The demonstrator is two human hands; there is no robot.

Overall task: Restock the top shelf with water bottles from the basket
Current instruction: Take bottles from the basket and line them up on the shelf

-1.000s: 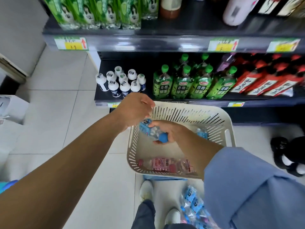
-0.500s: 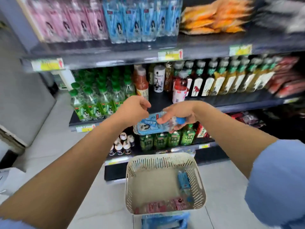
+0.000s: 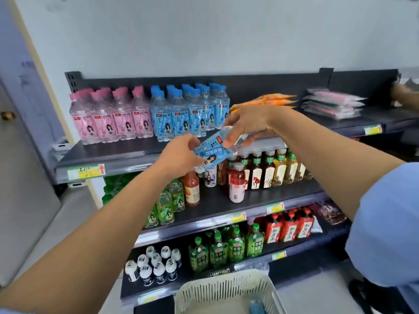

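Observation:
A blue-labelled water bottle [image 3: 210,155] is held tilted in front of the top shelf [image 3: 108,155], just below its front edge. My left hand [image 3: 179,155] grips its lower end. My right hand [image 3: 247,125] closes over its upper end and hides the cap. Blue-capped water bottles [image 3: 188,114] stand in rows on the top shelf, with pink-capped bottles [image 3: 111,116] to their left. The cream slotted basket [image 3: 226,291] sits at the bottom of the view, with something blue [image 3: 257,307] inside it.
Orange packets [image 3: 272,99] and flat bagged goods [image 3: 331,105] lie on the top shelf's right part. Juice and tea bottles [image 3: 260,171] fill the second shelf, green and red bottles [image 3: 229,248] the lower ones. Another person's hand [image 3: 403,94] reaches in at far right.
Both hands have lifted the blue bottle from the basket up to the top shelf's level, and my view has tilted upward with it.

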